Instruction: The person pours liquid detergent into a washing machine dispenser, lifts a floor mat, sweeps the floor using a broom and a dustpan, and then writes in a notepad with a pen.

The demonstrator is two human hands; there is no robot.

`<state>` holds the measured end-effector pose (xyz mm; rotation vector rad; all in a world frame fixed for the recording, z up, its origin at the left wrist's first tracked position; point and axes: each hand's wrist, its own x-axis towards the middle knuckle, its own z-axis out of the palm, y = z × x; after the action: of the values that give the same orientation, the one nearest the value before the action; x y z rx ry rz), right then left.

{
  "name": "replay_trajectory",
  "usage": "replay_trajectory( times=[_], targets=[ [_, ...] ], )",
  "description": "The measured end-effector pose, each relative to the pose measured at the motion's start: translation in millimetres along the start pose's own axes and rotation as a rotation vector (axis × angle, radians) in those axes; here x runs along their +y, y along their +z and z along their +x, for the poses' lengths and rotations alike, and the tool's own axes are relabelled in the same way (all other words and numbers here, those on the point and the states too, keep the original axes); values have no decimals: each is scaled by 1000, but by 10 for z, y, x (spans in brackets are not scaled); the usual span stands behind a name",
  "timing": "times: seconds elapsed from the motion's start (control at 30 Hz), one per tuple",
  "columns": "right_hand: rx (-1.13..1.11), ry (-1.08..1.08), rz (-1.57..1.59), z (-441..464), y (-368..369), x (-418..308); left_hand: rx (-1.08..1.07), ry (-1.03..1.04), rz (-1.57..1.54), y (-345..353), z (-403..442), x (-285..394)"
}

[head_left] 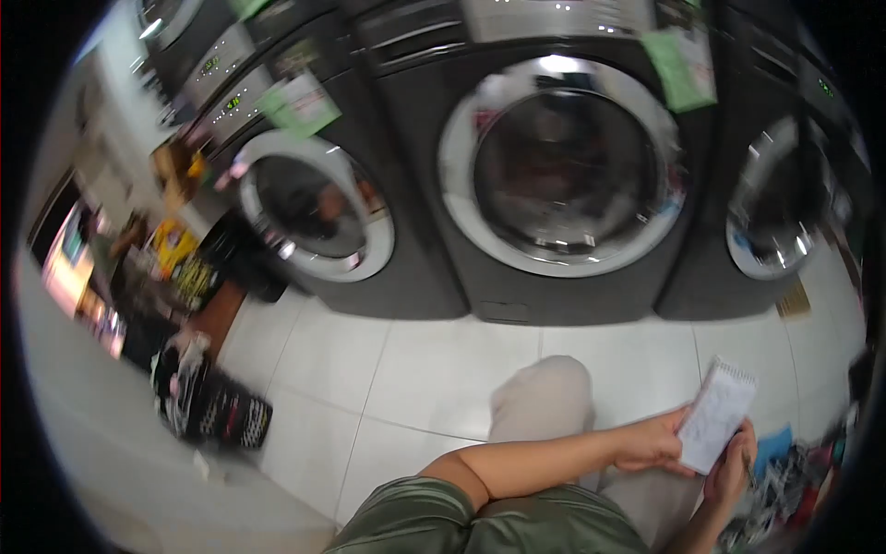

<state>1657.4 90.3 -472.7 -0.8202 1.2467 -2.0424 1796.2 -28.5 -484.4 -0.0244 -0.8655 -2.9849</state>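
A small spiral-topped notepad (718, 417) with faint writing on its white page is held at the lower right, above the lap. My left hand (653, 441) grips its left edge, the forearm reaching across from the left. At its lower right edge, my right hand (731, 462) is closed around the pad, and a thin dark object like a pen (748, 468) shows by its fingers. The writing is too blurred to read.
Dark front-loading washing machines (565, 303) line the far side, with green and white papers (681, 72) attached. A black basket (231, 413) and a black bin (242, 254) stand left. Piled items (784, 489) lie lower right. White floor tiles (420, 369) lie between.
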Motion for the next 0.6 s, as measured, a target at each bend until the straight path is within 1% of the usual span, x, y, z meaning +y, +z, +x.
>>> replay_trajectory(
  times=[0.07, 0.1, 0.17, 0.2, 0.23, 0.27, 0.3, 0.33, 0.37, 0.4, 0.43, 0.47, 0.5, 0.53, 0.6],
  targets=[
    [-75, 113, -22, 17, 149, 24, -73, 21, 191, -3, -184, 90],
    [-93, 161, -39, 20, 200, 41, -13, 202, 447, -119, -300, 204],
    [-130, 156, -85, 66, 178, 102, 118, 543, 957, -375, -629, 499],
    [-138, 149, -106, 97, 135, 153, 318, 504, 1131, -200, -1043, 1011],
    [-124, 110, -162, 134, 58, 185, 530, 793, 1508, -331, -1339, 1453],
    [-104, 88, -143, 164, -35, 223, 799, 883, 1616, -458, -1661, 1938],
    [-86, 66, -124, 200, -115, 264, 757, 1108, 1078, -432, -2015, 2352],
    [-68, 46, -103, 241, -108, 277, 954, 1271, 809, -254, -2334, 2785],
    [53, 67, -35, 198, 93, 205, 1006, 1516, 722, -429, -2647, 3263],
    [101, 63, 1, 235, 138, 232, 1164, 1663, 813, -581, -2987, 3726],
    [154, 60, 37, 257, 126, 308, 1346, 1688, 815, -549, -3248, 4067],
    [212, 58, 75, 268, 83, 387, 1454, 1702, 895, -504, -3457, 4347],
    [115, 49, 94, 291, 0, 440, 1634, 1779, 1189, -505, -3568, 4556],
    [107, 34, 48, 283, -22, 492, 1607, 1668, 1288, -635, -3740, 4855],
    [91, 2, -43, 288, -11, 561, 1730, 1563, 1365, -485, -3701, 5024]
  ],
)
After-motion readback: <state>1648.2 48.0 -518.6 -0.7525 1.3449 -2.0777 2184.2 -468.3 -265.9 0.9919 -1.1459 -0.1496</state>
